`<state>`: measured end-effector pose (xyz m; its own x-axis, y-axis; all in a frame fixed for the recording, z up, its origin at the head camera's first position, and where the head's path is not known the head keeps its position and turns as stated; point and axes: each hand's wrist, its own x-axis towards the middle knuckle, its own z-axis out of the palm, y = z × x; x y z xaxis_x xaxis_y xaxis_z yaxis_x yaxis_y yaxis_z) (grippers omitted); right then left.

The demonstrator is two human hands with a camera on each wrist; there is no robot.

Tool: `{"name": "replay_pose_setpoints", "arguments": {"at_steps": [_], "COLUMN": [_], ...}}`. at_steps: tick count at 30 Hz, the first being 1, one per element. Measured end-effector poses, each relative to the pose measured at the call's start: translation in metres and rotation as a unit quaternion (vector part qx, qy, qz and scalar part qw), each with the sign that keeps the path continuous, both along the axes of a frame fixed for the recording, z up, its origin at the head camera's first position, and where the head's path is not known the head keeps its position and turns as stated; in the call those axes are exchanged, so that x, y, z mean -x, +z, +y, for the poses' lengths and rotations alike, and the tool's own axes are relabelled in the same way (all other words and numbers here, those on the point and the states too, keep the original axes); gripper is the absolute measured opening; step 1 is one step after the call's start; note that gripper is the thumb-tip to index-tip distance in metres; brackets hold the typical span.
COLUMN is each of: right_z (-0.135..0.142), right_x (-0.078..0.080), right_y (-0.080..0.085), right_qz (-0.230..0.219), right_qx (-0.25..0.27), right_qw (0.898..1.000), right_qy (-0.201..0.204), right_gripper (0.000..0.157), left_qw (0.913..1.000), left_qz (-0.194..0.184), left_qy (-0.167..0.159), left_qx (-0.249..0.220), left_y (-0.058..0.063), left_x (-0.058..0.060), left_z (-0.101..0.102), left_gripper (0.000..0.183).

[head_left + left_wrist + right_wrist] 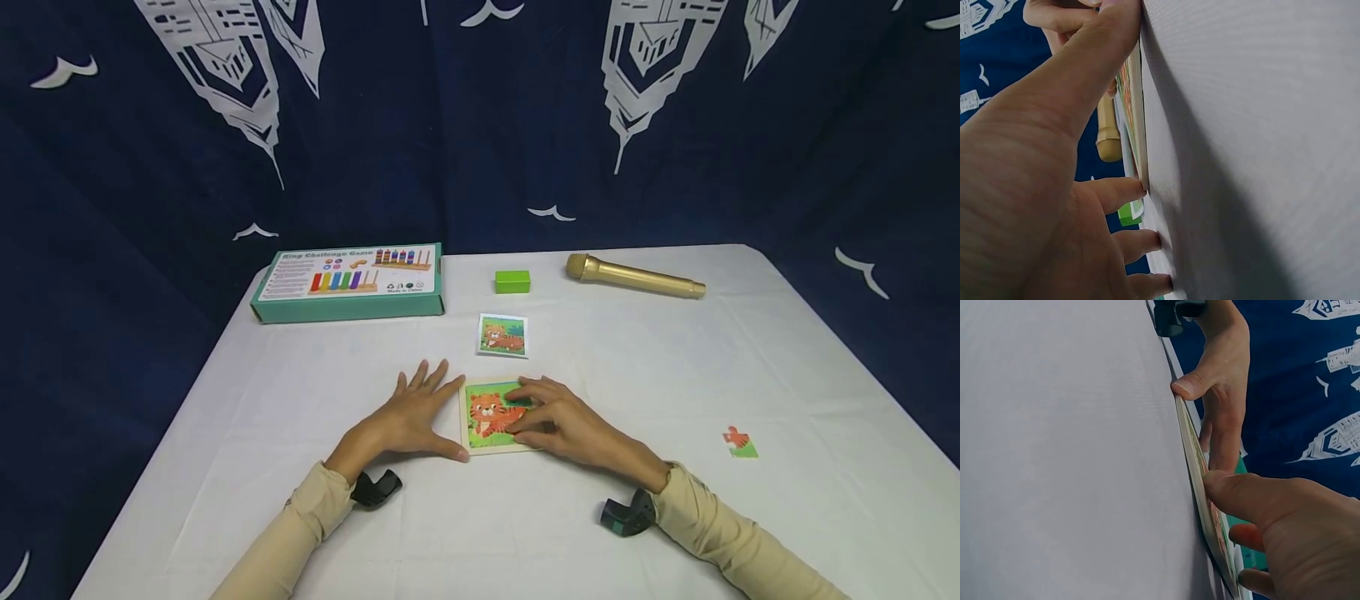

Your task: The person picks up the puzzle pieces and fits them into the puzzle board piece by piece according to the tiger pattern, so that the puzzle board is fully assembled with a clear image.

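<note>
A square wooden jigsaw board with a picture of an orange tiger lies flat in front of me. My left hand spreads its fingers at the board's left side. Its thumb touches the near left corner and its index finger the far left corner. Over the right part of the picture, my right hand rests slightly bent fingers and thumb on the surface, hiding that part. In the right wrist view its thumb lies on the board near the rim. No piece shows between these fingers.
A loose puzzle piece lies far to the right. Beyond the board are a small tiger picture card, a green block, a gold microphone and a boxed ring game. A dark blue patterned cloth hangs behind the table.
</note>
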<state>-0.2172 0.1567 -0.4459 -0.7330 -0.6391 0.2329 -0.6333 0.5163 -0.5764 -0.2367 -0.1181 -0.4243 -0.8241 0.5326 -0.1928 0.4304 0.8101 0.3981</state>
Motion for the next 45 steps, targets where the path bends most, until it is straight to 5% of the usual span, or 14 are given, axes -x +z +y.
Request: {"name": "replay_pose_setpoints", "arguments": {"at_steps": [13,25,35,45], "right_z": [0.022,0.128,0.201,0.231], "right_x": [-0.007,-0.02,-0.051,-0.068], "right_y": [0.013,0.017,0.014,0.0], "right_qz": [0.045,0.088,-0.009,-0.063], "right_qx": [-0.015,-0.026,-0.037,-0.069], "right_qw": [0.998,0.981,0.966,0.951], "right_qy": [-0.04,-0.169,-0.256,-0.295], "right_gripper": [0.019,0.032,0.048,0.053], "left_qw": [1.0,1.0,0.9999,0.9999], "left_qz": [0.0,-0.003,0.004,0.001], "left_qy": [0.001,0.0,0.0,0.002], "left_qx": [0.001,0.004,0.012,0.011], "left_y": [-0.001,0.0,0.001,0.0], "left_x": [-0.001,-0.002,0.0,-0.001], "left_z": [0.0,0.001,0.0,0.0], "left_gripper": [0.115,0.114,0.115,0.116]}}
